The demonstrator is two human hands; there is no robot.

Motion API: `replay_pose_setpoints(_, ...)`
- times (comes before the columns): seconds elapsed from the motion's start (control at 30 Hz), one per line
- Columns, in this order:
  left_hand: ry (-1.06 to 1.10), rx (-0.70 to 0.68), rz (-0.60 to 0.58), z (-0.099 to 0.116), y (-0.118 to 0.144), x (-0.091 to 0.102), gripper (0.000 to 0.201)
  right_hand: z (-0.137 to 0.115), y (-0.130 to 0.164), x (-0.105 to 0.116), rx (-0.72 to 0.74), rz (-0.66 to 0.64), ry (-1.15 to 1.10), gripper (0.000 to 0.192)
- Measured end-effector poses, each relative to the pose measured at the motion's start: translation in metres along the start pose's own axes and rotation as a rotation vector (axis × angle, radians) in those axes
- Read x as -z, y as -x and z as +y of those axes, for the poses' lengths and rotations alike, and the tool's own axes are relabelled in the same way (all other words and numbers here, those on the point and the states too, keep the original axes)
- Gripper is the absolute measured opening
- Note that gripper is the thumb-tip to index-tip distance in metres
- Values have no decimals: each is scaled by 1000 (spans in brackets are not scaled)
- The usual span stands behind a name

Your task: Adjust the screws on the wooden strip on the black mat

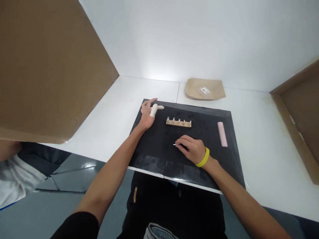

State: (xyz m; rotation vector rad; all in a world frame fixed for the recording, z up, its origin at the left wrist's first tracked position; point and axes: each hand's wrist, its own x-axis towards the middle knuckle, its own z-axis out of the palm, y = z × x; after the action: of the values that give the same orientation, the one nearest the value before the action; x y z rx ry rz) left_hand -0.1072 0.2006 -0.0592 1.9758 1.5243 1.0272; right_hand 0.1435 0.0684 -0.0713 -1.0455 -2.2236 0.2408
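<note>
My left hand rests palm down at the far left corner of the black mat, its fingers stretched out and apart. A white piece lies at its thumb; whether it is a wrap on the thumb or a separate object I cannot tell. My right hand is closed in a pinch on a short thin white stick, whose tip points left just above the mat. Beyond it, a small wooden strip carries several clear, rounded upright pieces. A pink bar-shaped block lies right of my right hand.
A brown paper tray holding a small clear packet with a white label stands behind the mat on the white table. Brown cardboard panels rise at left and right. Part of another person shows at lower left.
</note>
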Motion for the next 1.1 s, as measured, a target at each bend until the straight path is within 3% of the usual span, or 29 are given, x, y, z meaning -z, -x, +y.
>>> replay_pose_setpoints(0.47,-11,-83,-69,5,1,6,90,-4,1,2,-55,-16,-49,17)
replay_pose_setpoints(0.63,-91,-147,-141,9,1,6,87,-5,3,6,-48,-31,-90,17)
replay_pose_setpoints(0.77,-154,-193,-17,13,11,2,72,-11,6,10,-43,-37,-135,17)
replay_pose_setpoints(0.87,-220,-224,86,28,23,0,45,-19,7,14,-29,-48,-177,19)
replay_pose_setpoints(0.97,-311,-320,25,54,31,-1,25,-25,6,18,17,-65,-176,21)
replay_pose_setpoints(1.1,-455,-456,-194,84,24,-5,46,-25,5,20,39,-77,-136,23)
